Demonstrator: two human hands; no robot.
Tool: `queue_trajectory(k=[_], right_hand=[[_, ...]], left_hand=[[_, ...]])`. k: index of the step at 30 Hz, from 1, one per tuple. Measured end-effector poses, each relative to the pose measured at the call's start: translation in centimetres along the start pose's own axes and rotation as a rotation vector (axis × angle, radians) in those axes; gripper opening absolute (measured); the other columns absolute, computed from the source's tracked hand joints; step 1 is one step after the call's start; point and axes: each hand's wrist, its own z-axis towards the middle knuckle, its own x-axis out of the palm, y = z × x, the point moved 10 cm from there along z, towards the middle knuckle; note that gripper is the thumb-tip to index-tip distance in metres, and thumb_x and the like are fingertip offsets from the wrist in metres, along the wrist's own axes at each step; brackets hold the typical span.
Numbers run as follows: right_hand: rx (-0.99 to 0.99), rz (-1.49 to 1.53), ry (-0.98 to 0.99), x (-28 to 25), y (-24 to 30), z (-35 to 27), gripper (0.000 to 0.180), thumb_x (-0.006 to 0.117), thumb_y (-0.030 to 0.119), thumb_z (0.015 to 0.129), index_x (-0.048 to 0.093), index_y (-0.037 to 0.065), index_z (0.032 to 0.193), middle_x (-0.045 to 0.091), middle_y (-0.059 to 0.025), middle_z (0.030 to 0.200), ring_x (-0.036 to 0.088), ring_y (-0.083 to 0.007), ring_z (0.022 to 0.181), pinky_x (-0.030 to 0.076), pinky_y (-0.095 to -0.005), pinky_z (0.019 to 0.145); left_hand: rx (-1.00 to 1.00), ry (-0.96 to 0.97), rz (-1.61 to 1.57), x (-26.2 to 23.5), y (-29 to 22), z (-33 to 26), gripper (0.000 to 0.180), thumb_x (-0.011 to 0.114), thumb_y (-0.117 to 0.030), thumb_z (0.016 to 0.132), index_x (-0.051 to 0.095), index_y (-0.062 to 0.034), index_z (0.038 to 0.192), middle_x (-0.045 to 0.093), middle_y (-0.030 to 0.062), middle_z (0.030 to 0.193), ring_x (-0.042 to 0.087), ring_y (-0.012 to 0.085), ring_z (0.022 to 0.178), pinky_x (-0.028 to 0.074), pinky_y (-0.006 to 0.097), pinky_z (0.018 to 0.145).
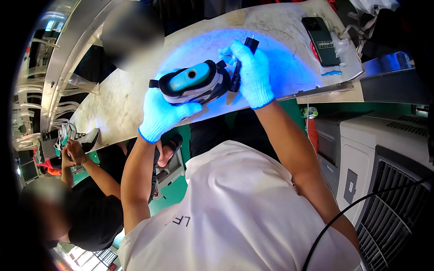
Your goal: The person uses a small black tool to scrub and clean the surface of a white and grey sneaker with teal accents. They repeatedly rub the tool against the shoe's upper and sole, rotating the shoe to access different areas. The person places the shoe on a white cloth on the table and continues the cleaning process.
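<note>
My left hand (163,113), in a white knit glove lit blue, grips a dark and pale shoe (207,94) from its near left side. A teal shoe last (181,80) with a round hole fills the shoe's opening, and black tabs stick out at both ends. Closed around a black stick-like tool (252,43) with a thin pointed tip is my gloved right hand (257,74). The tool's lower end is beside the shoe's right end; whether they touch I cannot tell. Blue light falls on both hands and the shoe.
The pale worktable (285,27) carries a dark phone (321,41) at the right. At the left a co-worker's hands (74,152) are by a grey shoe (88,139). Another person's blurred head is across the table. A black cable (357,208) crosses a grey machine (364,131).
</note>
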Motion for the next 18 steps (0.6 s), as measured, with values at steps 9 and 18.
queue_trajectory(k=[9, 18], right_hand=[[-0.043, -0.079, -0.062, 1.8, 0.1, 0.6, 0.032, 0.081, 0.029, 0.098, 0.079, -0.002, 0.089, 0.077, -0.0115, 0.081, 0.076, -0.0246, 0.076, 0.060, -0.0388, 0.074], [0.064, -0.407, 0.207, 4.2, 0.7, 2.1, 0.030, 0.079, 0.029, 0.101, 0.072, 0.000, 0.099, 0.071, -0.0131, 0.088, 0.070, -0.0266, 0.084, 0.057, -0.0429, 0.081]], left_hand=[[-0.095, -0.017, -0.158, 0.7, 0.3, -0.2, 0.084, 0.109, -0.019, 0.069, 0.064, 0.0007, 0.137, 0.076, 0.0140, 0.125, 0.076, 0.0241, 0.114, 0.064, 0.040, 0.101], [0.017, 0.125, 0.135, 0.6, 0.2, 0.7, 0.079, 0.104, -0.014, 0.074, 0.062, 0.0023, 0.139, 0.074, 0.0143, 0.128, 0.075, 0.0233, 0.113, 0.062, 0.040, 0.102]])
